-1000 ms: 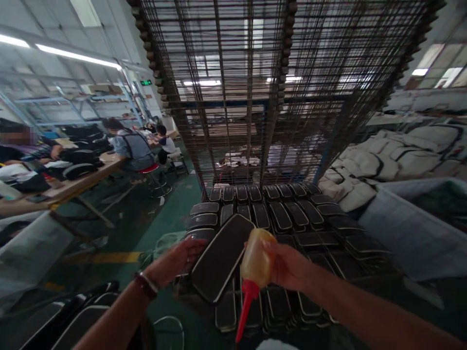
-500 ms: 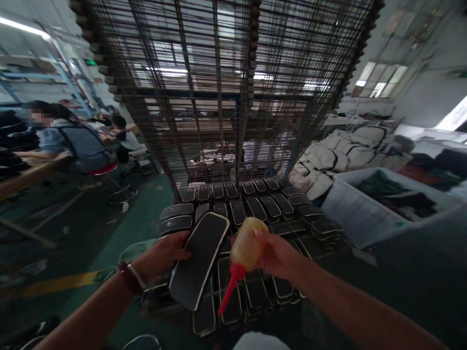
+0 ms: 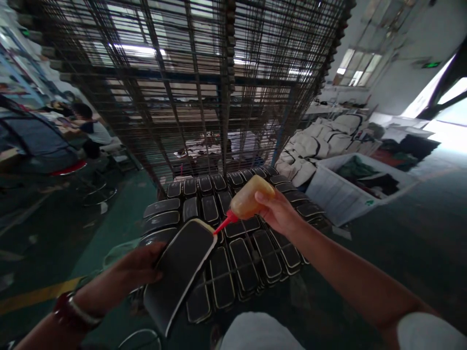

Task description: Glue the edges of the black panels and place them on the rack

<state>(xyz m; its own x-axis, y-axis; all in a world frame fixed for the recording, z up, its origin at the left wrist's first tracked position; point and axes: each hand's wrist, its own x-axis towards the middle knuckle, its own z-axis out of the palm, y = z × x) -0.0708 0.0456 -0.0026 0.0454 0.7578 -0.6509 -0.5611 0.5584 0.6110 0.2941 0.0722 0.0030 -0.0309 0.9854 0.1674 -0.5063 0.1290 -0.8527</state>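
Observation:
My left hand grips the left edge of a dark rounded panel with a pale rim, held tilted above the stacks. In my right hand is a squeeze bottle of amber liquid, tipped so that its red nozzle points down and left. The nozzle's tip meets the panel's upper right corner, at the pale rim. Beneath both hands lie many similar dark panels in rows of stacks. The fingers of my left hand are partly hidden behind the panel.
A tall wire rack rises behind the stacks. At right stand a white bin holding dark and green cloth and a heap of pale cloth pieces. A red stool and seated people are at left.
My right hand has raised the bottle and brought its nozzle to the panel's corner. My left hand and the panel now appear lower and further left, and the view has turned right.

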